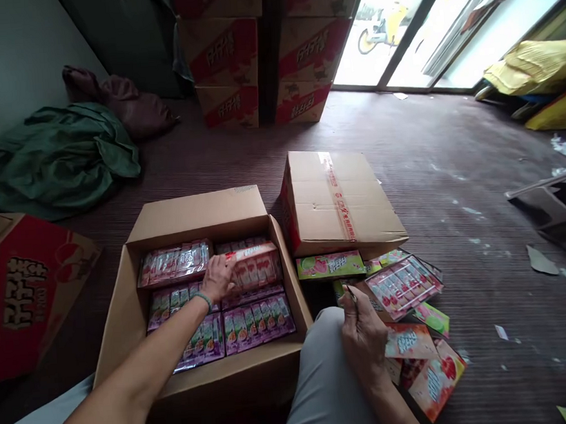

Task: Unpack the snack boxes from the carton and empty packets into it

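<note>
My left hand (218, 278) grips the left end of a red-and-white snack box (254, 269) inside the open carton (196, 213). That box leans in the back right of the carton, its clear front showing a row of small packets. Beside it lies a wrapped pink pack (176, 263); toward me are purple packs (258, 323) with fruit pictures. Over my knee, my right hand (364, 335) is closed around a thin dark tool (351, 292), mostly hidden by the fingers, so its exact kind is unclear.
A taped carton (343, 198) stands right of the open one. Loose flat boxes lie on the floor by my right knee, including a green box (330, 264) and an orange box (437, 379). Stacked red cartons (223, 51) are ahead; a red carton (51, 293) is left.
</note>
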Demonstrator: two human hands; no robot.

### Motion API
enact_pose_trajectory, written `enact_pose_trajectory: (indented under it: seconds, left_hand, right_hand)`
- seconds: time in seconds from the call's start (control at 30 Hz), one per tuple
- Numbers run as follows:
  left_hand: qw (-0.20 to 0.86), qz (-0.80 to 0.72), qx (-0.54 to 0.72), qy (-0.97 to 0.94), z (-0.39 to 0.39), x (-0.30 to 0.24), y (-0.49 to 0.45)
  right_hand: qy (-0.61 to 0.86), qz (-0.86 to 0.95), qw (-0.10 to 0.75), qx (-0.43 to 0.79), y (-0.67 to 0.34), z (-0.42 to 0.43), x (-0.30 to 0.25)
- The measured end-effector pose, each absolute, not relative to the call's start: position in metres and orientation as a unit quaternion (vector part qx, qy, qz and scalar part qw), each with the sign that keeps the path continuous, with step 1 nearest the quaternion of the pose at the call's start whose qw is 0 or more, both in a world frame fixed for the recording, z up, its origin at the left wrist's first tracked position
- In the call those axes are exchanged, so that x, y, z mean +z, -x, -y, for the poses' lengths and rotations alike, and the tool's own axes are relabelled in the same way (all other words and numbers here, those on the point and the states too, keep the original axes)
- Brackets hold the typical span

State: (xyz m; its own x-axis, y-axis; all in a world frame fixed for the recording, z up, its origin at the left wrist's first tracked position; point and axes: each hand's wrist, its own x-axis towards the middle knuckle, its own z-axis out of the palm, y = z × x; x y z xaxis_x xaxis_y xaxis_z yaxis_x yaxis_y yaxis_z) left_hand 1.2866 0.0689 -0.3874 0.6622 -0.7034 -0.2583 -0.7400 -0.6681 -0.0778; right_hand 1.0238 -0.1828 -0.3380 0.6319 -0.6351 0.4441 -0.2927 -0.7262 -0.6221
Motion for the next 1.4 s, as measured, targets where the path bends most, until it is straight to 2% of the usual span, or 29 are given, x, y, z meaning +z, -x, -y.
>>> enact_pose_trajectory:
  seconds: [0.13,0.23,0.33,0.53,0.67,0.73,0.8,0.9,1.07,1.4]
  left_hand:
    - [0.01,-0.431,0.039,0.902,-0.105,-0.391,-1.242]
    - [-0.037,-0.337,0.082,0.937,-0.111,-0.394,-1.239]
    - [-0.068,-0.317,0.112,0.939,-0.099,-0.382,-1.244]
    - [-0.102,-0.298,0.016,0.949,-0.118,-0.297,-1.205]
    - [-0.166,-0.287,-0.011,0.943,-0.168,-0.255,-1.141]
    - [-0.201,-0.279,-0.006,0.939,-0.188,-0.254,-1.11]
    - [-0.223,-0.259,-0.012,0.94,-0.2,-0.262,-1.087]
    - [-0.235,-0.238,-0.048,0.941,-0.207,-0.278,-1.069]
    - [-0.246,-0.264,-0.075,0.929,-0.205,-0.282,-1.066]
    - [-0.247,-0.274,-0.069,0.927,-0.204,-0.279,-1.068]
  right_hand:
    - [0.869,-0.278,0.253,-0.322,-1.023,0.18,-0.337]
    - [0.878,-0.273,0.249,-0.306,-1.024,0.177,-0.336]
    - [0.888,-0.259,0.238,-0.296,-1.025,0.177,-0.337]
    - [0.903,-0.242,0.223,-0.276,-1.02,0.178,-0.34]
    - [0.938,-0.109,0.259,-0.202,-1.017,0.139,-0.308]
    - [0.963,0.003,0.252,-0.097,-1.019,0.106,-0.278]
    - [0.973,0.108,0.202,0.003,-1.025,0.07,-0.247]
    - [0.969,0.205,0.117,0.077,-1.039,0.023,-0.213]
    - [0.951,0.287,0.051,0.106,-1.058,-0.026,-0.195]
    - [0.952,0.279,0.011,0.127,-1.064,-0.042,-0.199]
